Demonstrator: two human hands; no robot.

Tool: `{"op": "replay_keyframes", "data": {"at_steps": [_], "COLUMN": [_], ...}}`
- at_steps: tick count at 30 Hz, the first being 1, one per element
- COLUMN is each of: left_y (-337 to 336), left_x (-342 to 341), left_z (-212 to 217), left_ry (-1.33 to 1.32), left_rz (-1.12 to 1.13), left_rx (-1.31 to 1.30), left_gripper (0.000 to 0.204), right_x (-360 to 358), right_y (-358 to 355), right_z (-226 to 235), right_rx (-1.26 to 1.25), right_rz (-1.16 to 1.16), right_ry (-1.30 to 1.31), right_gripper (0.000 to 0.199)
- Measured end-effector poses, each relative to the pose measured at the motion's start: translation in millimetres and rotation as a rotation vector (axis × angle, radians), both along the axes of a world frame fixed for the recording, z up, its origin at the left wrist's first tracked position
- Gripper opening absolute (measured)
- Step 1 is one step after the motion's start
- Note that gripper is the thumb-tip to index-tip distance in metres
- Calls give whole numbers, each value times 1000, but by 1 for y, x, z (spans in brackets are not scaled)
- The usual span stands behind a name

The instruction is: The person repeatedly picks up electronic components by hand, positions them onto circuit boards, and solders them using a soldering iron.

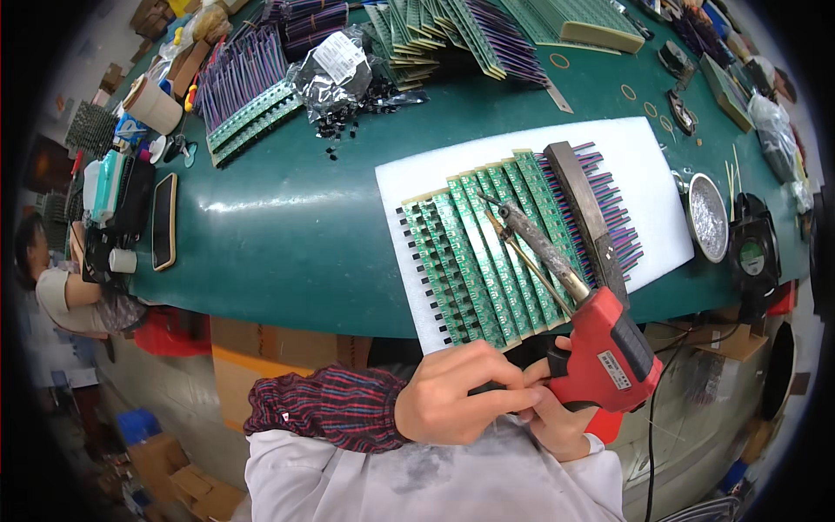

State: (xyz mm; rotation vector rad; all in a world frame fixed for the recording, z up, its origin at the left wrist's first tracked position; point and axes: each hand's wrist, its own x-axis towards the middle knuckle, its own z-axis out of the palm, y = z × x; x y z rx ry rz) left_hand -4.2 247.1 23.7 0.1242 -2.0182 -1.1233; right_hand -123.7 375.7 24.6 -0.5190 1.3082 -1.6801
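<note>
My right hand [559, 424] is wrapped round the grip of a red soldering gun [609, 352]. Its grey barrel [544, 248] and thin feed tube [531, 271] point up and left over a row of green circuit board strips [487, 261]. My left hand [461, 391] is closed, its fingertips meeting the right hand's beside the gun's handle. Something dark shows between the left fingers, too hidden to name. Small black parts [439, 261] line the leftmost strips. A dark metal bar [584, 209] lies across the purple wires [622, 217] at the right. All this rests on a white foam sheet [400, 187].
On the green table [287, 252] are a phone [163, 222], a bag of black parts [335, 74], wired board bundles [248, 96], stacked boards [426, 35] and a metal bowl [706, 217]. A black fan [752, 252] stands far right. Another person [70, 296] sits at left.
</note>
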Motion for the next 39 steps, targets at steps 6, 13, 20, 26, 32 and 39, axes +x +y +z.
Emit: {"op": "replay_keyframes", "data": {"at_steps": [6,13,20,26,32,39], "left_y": [-5,-2,-3,-19,-23,-21], "left_x": [9,17,25,16,13,11], "left_z": [6,13,16,3,-12,-11], "left_ry": [-100,-170,-262,-427,-412,-429], "left_rz": [-1,-32,-97,239,285,296], "left_rx": [-277,-600,-526,-230,-131,-110], "left_gripper": [37,37,38,21,22,22], "right_x": [-6,-24,-19,-14,-20,-13], "right_y": [8,14,16,51,116,153], "right_z": [-4,-14,-8,-42,-44,-35], "right_rx": [38,-82,-152,-163,-274,17], "right_rz": [56,326,370,174,220,222], "right_ry": [108,740,829,616,170,104], "right_gripper": [66,66,68,72,15,38]}}
